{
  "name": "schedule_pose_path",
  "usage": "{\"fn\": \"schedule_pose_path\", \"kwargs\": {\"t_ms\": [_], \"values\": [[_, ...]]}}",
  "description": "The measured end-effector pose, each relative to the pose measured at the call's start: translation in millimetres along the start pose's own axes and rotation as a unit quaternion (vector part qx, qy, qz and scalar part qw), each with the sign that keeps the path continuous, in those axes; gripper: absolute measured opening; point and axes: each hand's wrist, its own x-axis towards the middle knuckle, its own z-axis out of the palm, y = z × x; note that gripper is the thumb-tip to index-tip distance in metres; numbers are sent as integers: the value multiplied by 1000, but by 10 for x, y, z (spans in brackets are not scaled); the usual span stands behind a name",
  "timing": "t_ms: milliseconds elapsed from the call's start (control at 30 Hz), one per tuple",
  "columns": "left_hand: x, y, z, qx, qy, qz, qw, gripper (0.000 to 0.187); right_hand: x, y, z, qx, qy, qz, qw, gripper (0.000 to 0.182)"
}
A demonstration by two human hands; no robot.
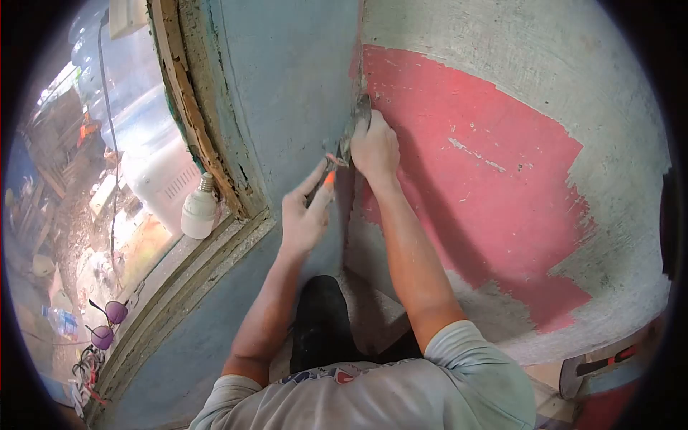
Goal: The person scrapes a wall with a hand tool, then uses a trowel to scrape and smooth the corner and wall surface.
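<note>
R fingers point(376, 129) grip scraper point(365, 107), L fingers point(320, 205) grip orange-tipped tool point(330, 178) nr wall corner point(361, 43); scraper prob. best flat, w/ light strokes.

A rose-pink paint patch point(494, 193) flecked with white marks the mottled grey-green wall point(616, 208); the adjoining wall point(287, 93) is dusty blue. The window frame point(192, 100) is brown, the bulb point(198, 215) white, the sunglasses point(116, 312) purple-lensed, the trousers point(322, 315) black, the pale grey T-shirt point(408, 401) printed in navy and red.
</note>
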Motion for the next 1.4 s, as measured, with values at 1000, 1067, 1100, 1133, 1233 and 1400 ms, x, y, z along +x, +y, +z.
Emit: {"fn": "schedule_pose_path", "kwargs": {"t_ms": [1000, 1067, 1100, 1133, 1233, 1400], "values": [[316, 379, 162, -77, 19, 11, 997, 52, 563, -382, -187, -19, 31, -45, 998, 38], [275, 318, 173, -63, 14, 12, 998, 52, 470, -341, -180, -20, 37, -37, 998, 37], [202, 255, 175, -56, 10, 9, 998, 52, 373, -284, -173, -22, 39, -29, 999, 37], [125, 202, 173, -35, 12, 14, 999, 53, 319, -222, -161, -19, 35, -33, 999, 36], [147, 174, 210, -33, 13, 28, 999, 54, 323, -147, -166, -6, 36, -52, 998, 35], [374, 778, 230, -57, 27, 19, 998, 51, 711, -467, -295, -7, 44, -77, 996, 37]]}}
